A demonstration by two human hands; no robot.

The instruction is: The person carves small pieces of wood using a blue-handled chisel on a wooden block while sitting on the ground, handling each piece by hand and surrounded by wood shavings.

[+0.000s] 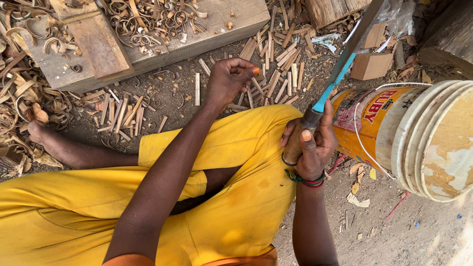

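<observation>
The left hand (pixel 227 81) reaches past the yellow-clad knee (pixel 256 128), fingers curled and pinching at the short wood sticks (pixel 268 81) on the ground just beyond that knee. The right hand (pixel 313 145) is wrapped around a chisel's wooden handle (pixel 295 143); its blade (pixel 345 54) points away, right of the knee, beside the yellow bucket (pixel 374 118).

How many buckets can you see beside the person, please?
1: a yellow bucket lies on its side on the ground, right of the right hand gripping the chisel. Others may be nested inside it.
</observation>
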